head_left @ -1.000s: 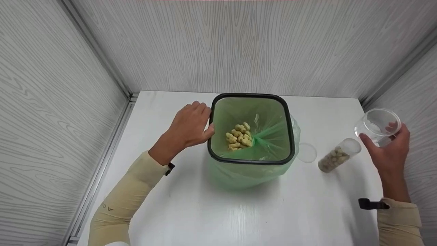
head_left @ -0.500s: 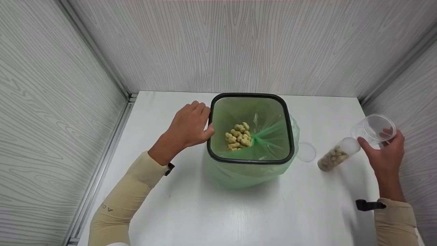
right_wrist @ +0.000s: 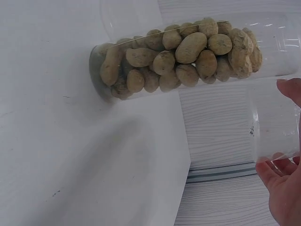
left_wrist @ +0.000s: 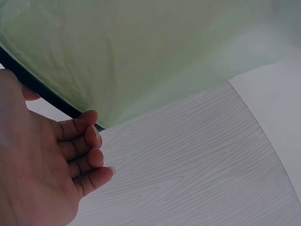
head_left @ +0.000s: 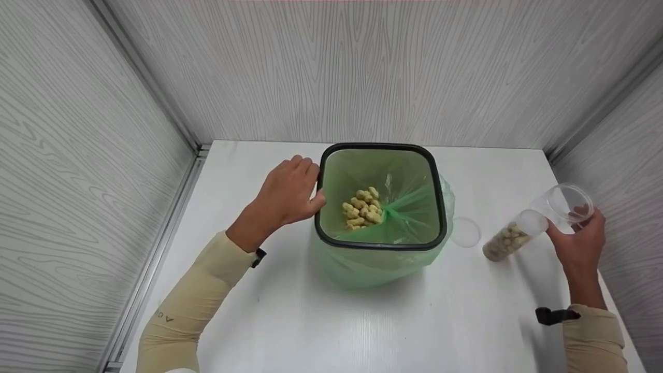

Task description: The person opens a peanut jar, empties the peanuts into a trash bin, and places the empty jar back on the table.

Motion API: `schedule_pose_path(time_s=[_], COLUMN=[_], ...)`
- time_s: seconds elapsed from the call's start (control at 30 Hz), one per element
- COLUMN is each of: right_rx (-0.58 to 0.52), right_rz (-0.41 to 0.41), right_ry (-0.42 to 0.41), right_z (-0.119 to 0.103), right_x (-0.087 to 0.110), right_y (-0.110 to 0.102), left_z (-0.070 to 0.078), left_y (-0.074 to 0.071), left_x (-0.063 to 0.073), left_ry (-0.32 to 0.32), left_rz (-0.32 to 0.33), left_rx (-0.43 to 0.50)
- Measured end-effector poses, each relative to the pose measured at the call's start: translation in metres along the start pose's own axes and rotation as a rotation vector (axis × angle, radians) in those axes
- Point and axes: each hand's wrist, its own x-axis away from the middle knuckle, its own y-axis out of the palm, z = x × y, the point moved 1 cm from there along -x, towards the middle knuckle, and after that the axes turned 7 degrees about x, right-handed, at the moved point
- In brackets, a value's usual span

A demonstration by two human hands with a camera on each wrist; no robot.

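Observation:
A square bin (head_left: pixel 380 246) with a black rim and a green bag liner (head_left: pixel 368 267) stands mid-table, with several unshelled peanuts (head_left: pixel 363 209) inside. My left hand (head_left: pixel 287 194) grips the rim's left side, curled fingers outside and thumb across its top; the left wrist view shows the fingertips (left_wrist: pixel 87 117) at the dark edge. On the right, my right hand (head_left: pixel 580 246) holds a clear, wide plastic jar (right_wrist: pixel 275 125) between thumb and fingers. Nothing is visible in that jar. Close beside it stands a tall clear cylinder (right_wrist: pixel 188 61) partly filled with peanuts.
A clear round disc (head_left: pixel 466 232), like a lid, lies between the bin and the cylinder. The white table (head_left: pixel 362 331) is bounded by wood-grain panels at the back (head_left: pixel 362 72), left (head_left: pixel 62 171) and right (head_left: pixel 632 233).
My right hand has brought the clear jar slightly left and nearer to me, down beside the peanut cylinder. My left hand keeps its place on the bin rim.

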Motion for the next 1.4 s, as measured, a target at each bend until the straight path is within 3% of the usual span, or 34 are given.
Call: schedule_pose_path(time_s=[0.27,0.83,1.4], right_rx=[0.053,0.171,0.167], right_rz=[-0.069,-0.266,-0.274], right_ry=[0.091,0.172,0.159], right_z=[0.015,0.046,0.063], right_x=[0.003,0.01,0.016], right_y=[0.01,0.032,0.044], left_z=[0.0,0.002,0.0], left_y=[0.001,0.001,0.001], left_x=[0.0,-0.002,0.0], left_ry=[-0.007,-0.02,-0.009], left_rz=[-0.009,-0.015,0.013], left_rx=[0.002,0.002,0.001])
